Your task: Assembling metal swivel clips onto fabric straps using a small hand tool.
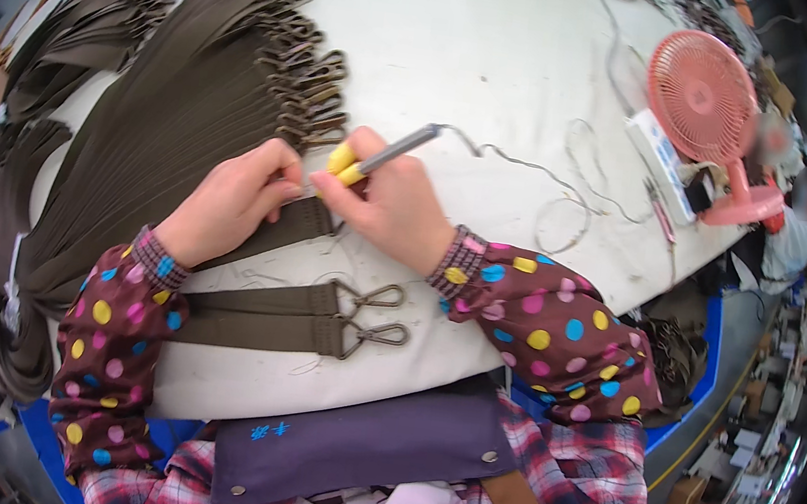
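At the far left, a big fanned stack of olive-brown straps (158, 121) covers the white tabletop (489, 51), their metal snap hooks (308, 89) bunched along the stack's right edge; the stack's left end curves out of view at the picture's rim. No container shows on the tabletop. The left hand (228, 200), in a polka-dot sleeve (111, 337), lies with its fingers (282, 172) together, pressing down on the end of one strap (291, 223) that runs under the palm, so most of its length is hidden. Below that hand, two finished straps (255, 312) lie side by side with their snap hooks (375, 317) pointing right. The right hand (394, 206) meets the left at the strap's end: its fingers are clamped on a pen-like metal tool (396, 150), two fingertips wearing yellow caps (344, 162). The tool's tip comes down between the two hands, right at the strap's end, and is too hidden to make out. A thin cord (534, 172) trails from the tool to the right in loops. Farther right stands a small pink fan (705, 98) beside a white box (659, 155); things beyond the tabletop's edge are blurred.
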A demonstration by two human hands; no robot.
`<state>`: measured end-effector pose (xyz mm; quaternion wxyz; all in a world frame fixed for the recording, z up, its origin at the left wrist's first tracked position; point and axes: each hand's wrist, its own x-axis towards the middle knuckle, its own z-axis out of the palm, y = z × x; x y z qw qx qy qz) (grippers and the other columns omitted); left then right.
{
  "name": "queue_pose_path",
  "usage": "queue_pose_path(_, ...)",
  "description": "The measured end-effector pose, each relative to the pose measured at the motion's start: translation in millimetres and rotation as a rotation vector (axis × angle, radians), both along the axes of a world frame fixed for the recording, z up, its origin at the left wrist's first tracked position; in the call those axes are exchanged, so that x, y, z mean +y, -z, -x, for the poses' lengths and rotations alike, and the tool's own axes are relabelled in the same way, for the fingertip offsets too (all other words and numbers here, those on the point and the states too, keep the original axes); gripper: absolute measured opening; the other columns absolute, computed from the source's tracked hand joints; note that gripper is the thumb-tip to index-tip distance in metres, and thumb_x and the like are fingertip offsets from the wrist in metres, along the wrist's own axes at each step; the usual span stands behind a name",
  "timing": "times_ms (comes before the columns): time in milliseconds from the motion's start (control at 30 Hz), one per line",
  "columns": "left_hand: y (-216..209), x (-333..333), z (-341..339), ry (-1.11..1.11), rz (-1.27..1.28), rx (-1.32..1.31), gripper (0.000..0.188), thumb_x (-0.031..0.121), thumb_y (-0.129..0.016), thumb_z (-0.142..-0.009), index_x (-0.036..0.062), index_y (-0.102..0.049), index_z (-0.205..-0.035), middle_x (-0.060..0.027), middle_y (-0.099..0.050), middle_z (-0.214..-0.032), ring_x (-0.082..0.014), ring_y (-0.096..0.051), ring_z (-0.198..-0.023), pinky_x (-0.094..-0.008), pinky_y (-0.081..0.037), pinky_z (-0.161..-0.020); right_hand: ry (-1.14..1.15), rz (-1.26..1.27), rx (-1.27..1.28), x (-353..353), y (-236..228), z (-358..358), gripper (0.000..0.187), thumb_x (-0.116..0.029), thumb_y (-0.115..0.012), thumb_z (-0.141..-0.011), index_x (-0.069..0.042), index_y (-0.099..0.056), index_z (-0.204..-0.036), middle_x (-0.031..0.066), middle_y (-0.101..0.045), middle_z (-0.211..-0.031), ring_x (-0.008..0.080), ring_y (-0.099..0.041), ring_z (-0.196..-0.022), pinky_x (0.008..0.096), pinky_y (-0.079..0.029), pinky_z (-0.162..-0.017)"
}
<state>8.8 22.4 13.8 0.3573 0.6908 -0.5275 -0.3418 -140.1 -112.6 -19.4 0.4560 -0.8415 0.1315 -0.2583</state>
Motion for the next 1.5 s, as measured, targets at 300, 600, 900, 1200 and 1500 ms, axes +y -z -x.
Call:
queue_pose_path(300,-8.2,5.6,4.6,0.071,0.028,-0.348,0.018,0.006,-0.068,-0.081,0.0024,-0.055,-0.092,-0.0089,-0.057,-0.085,-0.0206,-0.057,-0.066,-0.0318,-0.047,-0.063,-0.021,-0.099,-0.019,-0.5,-4.2,-0.2,0.027,-0.021,-0.066,-0.086,-0.001,-0.048,-0.083,0.0077,-0.059,-0.065,0.0133,-0.057,-0.053,0.0268,-0.044,-0.049)
queue_pose_path(600,9.4,11.9,11.1,-0.002,0.228,-0.595,0.017,0.009,-0.067,-0.081,0.0045,-0.052,-0.088,-0.0065,-0.058,-0.086,-0.0266,-0.060,-0.070,-0.0334,-0.049,-0.060,-0.075,-0.169,-0.007,0.3,-8.0,2.6,0.026,-0.019,-0.066,-0.087,-0.001,-0.048,-0.085,0.0061,-0.058,-0.067,0.0101,-0.057,-0.056,0.0246,-0.045,-0.050)
queue_pose_path(900,13.8,17.2,1.6,-0.011,0.293,-0.475,0.015,0.005,-0.065,-0.083,0.0036,-0.051,-0.088,-0.0079,-0.059,-0.083,-0.0234,-0.059,-0.067,-0.0310,-0.049,-0.059,-0.085,-0.177,0.035,1.5,-6.9,-6.2,0.024,-0.018,-0.066,-0.086,-0.001,-0.049,-0.084,0.0050,-0.058,-0.067,0.0085,-0.054,-0.056,0.0237,-0.044,-0.051)
queue_pose_path(1200,10.9,13.9,-0.4,-0.160,0.061,0.186,0.014,0.010,-0.060,-0.092,0.0000,-0.051,-0.090,-0.0051,-0.062,-0.077,-0.0093,-0.062,-0.067,-0.0227,-0.052,-0.059,-0.046,-0.149,0.020,1.9,-8.7,-0.4,0.027,-0.019,-0.068,-0.084,-0.002,-0.048,-0.084,0.0071,-0.059,-0.065,0.0121,-0.058,-0.054,0.0255,-0.045,-0.049)
queue_pose_path(1500,9.8,17.2,-0.8,-0.186,0.041,0.190,0.015,0.011,-0.060,-0.092,0.0000,-0.050,-0.089,-0.0054,-0.063,-0.077,-0.0089,-0.062,-0.067,-0.0235,-0.053,-0.060,-0.097,-0.250,0.030,5.4,-6.4,-3.6,0.027,-0.020,-0.069,-0.086,-0.002,-0.048,-0.084,0.0038,-0.057,-0.065,0.0083,-0.054,-0.054,0.0231,-0.044,-0.050)
